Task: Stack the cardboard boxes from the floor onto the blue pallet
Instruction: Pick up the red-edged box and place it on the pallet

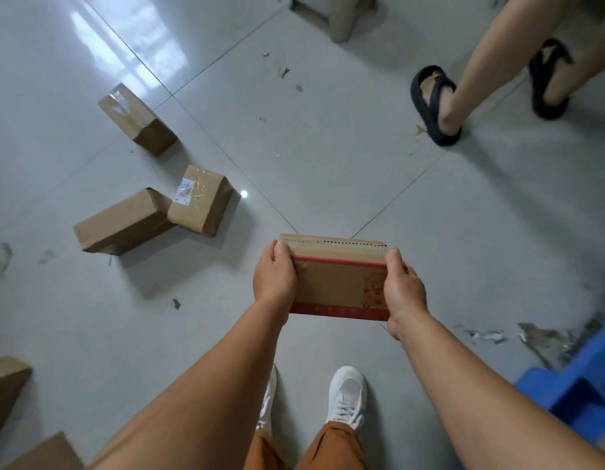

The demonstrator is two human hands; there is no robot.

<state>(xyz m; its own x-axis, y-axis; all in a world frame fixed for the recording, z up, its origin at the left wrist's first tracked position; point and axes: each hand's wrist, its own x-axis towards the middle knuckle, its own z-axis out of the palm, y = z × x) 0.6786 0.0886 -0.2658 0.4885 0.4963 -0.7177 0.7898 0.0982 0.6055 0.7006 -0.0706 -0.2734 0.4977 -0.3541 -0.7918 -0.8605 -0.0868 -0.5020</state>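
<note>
1. Far left, at 8 o'clock, the brown edges of two more cardboard boxes, a corner box [4,388] and a bottom-edge box [46,452], cut into view on the grey tiled floor [328,147].
2. At 10 o'clock, a taped carton [136,118] lies alone on the tiles, clear tape glinting along its top.
3. Below it, at 9 o'clock, a long plain carton [123,222] lies touching a labelled carton [201,200], the latter bearing a white sticker.
4. At centre, the person's left hand [274,274] grips the left end of a red-printed cardboard box [338,278], fingers curled over its far edge.
5. The box is held up off the floor in front of the body, its long side running left to right, red bands along its near and far edges.
6. The right hand [403,288] clamps the box's right end, thumb toward the near corner, fingers wrapped over the far side.
7. At 6 o'clock, white sneakers [347,396] and orange-brown trousers [331,449] show between the forearms.
8. At 1 o'clock, another person's bare legs stand in dark sandals [433,105].
9. At 4 o'clock, the blue pallet [579,391] juts in from the right edge, with torn scraps [545,340] on the floor beside it; the held box is well apart from it.
</note>
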